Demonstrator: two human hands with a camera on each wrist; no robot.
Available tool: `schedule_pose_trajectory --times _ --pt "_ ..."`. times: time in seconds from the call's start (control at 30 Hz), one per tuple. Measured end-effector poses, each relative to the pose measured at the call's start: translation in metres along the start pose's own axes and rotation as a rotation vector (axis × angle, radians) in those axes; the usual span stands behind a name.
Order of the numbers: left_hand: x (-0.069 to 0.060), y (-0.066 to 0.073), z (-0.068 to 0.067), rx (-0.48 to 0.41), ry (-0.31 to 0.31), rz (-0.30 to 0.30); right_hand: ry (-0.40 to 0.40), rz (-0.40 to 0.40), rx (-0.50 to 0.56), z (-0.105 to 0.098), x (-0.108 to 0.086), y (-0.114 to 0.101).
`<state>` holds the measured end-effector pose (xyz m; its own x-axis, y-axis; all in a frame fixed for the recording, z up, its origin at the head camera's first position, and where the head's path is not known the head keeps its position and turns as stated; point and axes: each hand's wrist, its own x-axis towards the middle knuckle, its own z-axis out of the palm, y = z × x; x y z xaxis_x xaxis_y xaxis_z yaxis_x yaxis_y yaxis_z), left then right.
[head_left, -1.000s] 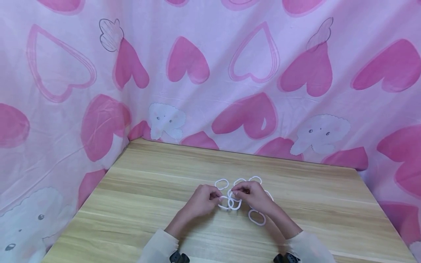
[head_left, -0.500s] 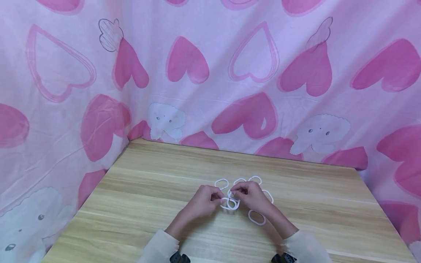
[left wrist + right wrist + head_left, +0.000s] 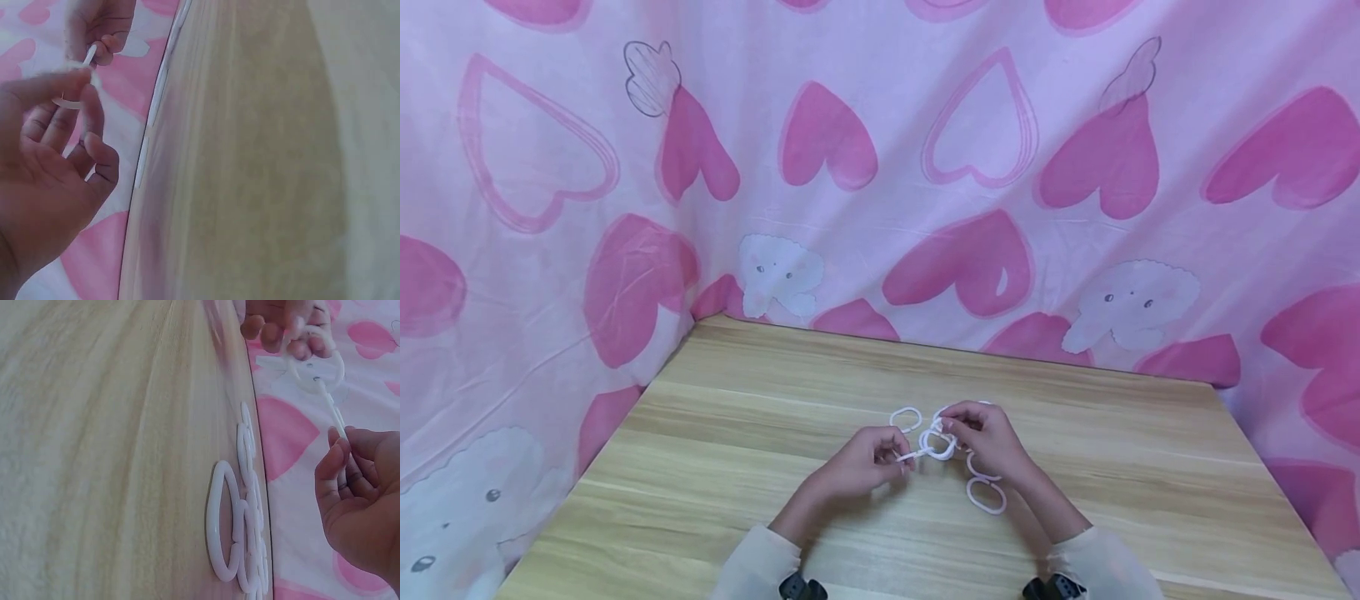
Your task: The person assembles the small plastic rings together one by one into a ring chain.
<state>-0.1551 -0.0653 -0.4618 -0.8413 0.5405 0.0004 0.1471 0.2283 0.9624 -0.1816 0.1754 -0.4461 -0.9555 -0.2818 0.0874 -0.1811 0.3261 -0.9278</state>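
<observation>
In the head view my left hand (image 3: 865, 460) pinches a white oval plastic link (image 3: 910, 456), seen nearly edge-on. My right hand (image 3: 985, 433) grips more white plastic links (image 3: 938, 446) just to its left. The right wrist view shows the left hand's link (image 3: 337, 365) hooked with the edge-on links (image 3: 333, 407) between my right thumb and fingers. Exactly how many the right hand holds is hard to tell. From the left wrist, part of a link (image 3: 67, 104) shows behind the left fingers, with the right hand (image 3: 103, 28) beyond.
Loose white links lie on the wooden table (image 3: 760, 400): one behind the left hand (image 3: 906, 418), one near the right forearm (image 3: 987, 496), others partly hidden by the right hand. Several appear in a row (image 3: 224, 525) in the right wrist view. A pink heart-print curtain (image 3: 827, 137) surrounds the table.
My right hand has shifted slightly away and to the right, raising its links. The left hand's link has turned from face-up to nearly edge-on, and the left hand has dipped a little.
</observation>
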Motion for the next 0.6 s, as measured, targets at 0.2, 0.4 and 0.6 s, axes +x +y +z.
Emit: schedule_pose_trajectory --times 0.2,0.4,0.6 --pt "0.0 0.002 -0.002 -0.069 0.014 -0.001 -0.006 -0.041 0.036 0.0 -0.001 -0.003" --pt "0.001 0.002 -0.001 -0.011 0.099 0.006 -0.023 -0.153 0.023 0.006 -0.002 -0.007" --pt "0.004 0.007 0.006 0.002 0.272 0.023 -0.027 -0.21 0.032 0.008 -0.003 -0.014"
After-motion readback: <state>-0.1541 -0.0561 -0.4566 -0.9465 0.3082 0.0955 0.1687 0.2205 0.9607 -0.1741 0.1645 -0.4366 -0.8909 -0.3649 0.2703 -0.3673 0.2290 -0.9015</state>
